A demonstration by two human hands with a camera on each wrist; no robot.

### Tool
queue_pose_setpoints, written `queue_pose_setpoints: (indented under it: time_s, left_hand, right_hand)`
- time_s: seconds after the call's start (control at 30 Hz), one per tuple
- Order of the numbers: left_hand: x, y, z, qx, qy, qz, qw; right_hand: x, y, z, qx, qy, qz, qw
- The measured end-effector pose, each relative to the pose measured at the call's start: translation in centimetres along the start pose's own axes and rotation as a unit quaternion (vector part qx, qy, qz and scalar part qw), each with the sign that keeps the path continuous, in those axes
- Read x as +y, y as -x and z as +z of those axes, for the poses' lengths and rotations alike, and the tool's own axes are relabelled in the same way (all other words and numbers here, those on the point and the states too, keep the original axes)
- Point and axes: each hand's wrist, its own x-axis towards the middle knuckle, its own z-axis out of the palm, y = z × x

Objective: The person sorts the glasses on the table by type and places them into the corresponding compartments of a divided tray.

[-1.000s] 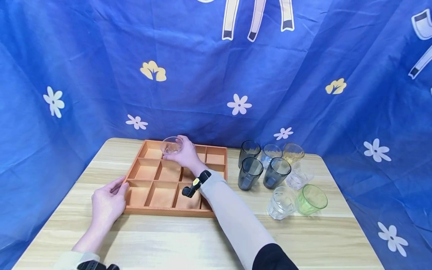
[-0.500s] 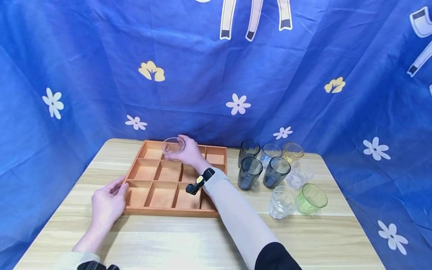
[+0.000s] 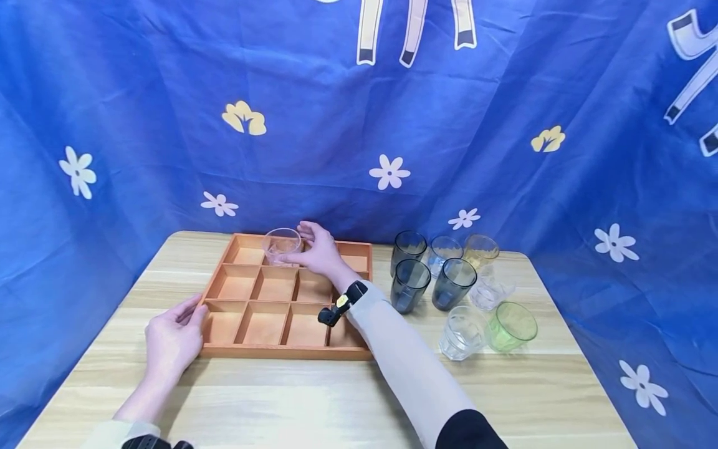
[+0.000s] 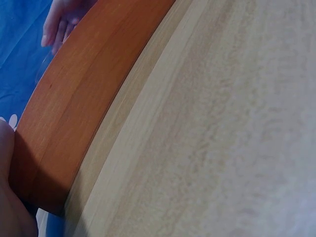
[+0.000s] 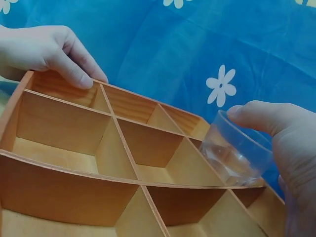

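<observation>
A clear glass tumbler (image 3: 282,247) stands in a back-row compartment of the wooden compartment tray (image 3: 286,352), second from the left. My right hand (image 3: 324,251) is at its right side. The thumb lies by the front of the tumbler, near its rim in the right wrist view, while the other fingers stand loose and apart from the glass. At the tray's left side, my left hand (image 3: 175,335) grips the wall between thumb and fingers. The left wrist view shows the outer wall (image 4: 74,103) close up, with only part of that hand at the edge.
Right of the tray stand several glasses: dark grey tumblers (image 3: 411,285), a bluish clear one (image 3: 445,255), an amber one (image 3: 481,251), clear ones (image 3: 463,333) and a green one (image 3: 512,327). A blue printed cloth (image 3: 314,125) hangs behind the wooden table (image 3: 269,399).
My right hand has loosened its hold on the clear tumbler and shifted slightly right, leaving the glass in its compartment. The left hand keeps its grip on the tray; the head view has turned slightly.
</observation>
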Motion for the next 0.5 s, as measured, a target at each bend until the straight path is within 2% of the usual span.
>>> queue_pose_setpoints:
  time_s: [0.33,0.5]
  left_hand:
    - [-0.1,-0.1,0.0,-0.001,0.002,-0.014,0.9999]
    - [-0.1,-0.1,0.2,-0.001,0.002,-0.013,0.9999]
  right_hand:
    - [-1.7,1.7,-1.7,0.000,-0.015,-0.023,0.9996]
    - [-3.0,2.9,-2.9,-0.011,-0.028,-0.018,0.9994]
